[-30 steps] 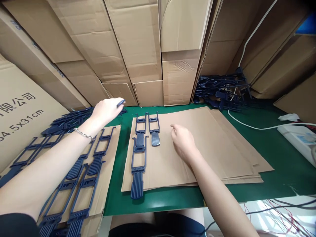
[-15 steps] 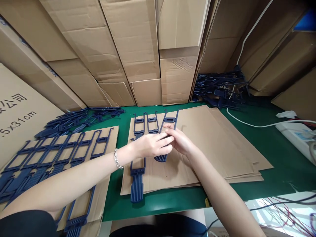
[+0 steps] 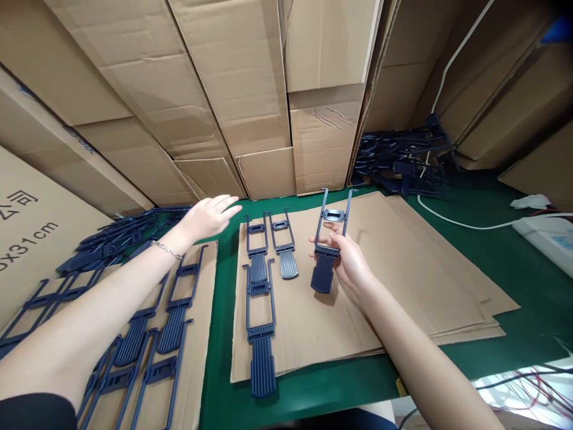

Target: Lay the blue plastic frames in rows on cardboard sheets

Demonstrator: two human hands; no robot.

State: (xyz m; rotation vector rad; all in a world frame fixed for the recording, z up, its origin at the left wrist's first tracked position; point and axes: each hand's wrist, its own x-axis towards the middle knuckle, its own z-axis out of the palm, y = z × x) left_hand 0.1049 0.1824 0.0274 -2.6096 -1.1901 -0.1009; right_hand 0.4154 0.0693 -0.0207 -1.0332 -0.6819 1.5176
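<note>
The right hand (image 3: 350, 260) clasps a navy ribbed plastic frame (image 3: 324, 263) upright, fingers closed around its middle, above brown cardboard sheets (image 3: 403, 286) bearing three similar frames (image 3: 258, 269). The left hand (image 3: 208, 218) is open and empty, fingers spread, near a heap of frames (image 3: 120, 251). Flattened cartons (image 3: 224, 77) stand beyond the green worktop (image 3: 514, 322).

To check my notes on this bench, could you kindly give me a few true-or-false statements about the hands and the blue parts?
The right hand holds a dark blue plastic frame upright: true.
The left hand grips a second frame: false, it is open and empty.
A chain bracelet is on the right wrist: false, it is on the left wrist.
Three similar frames lie on the cardboard sheets: true.
</note>
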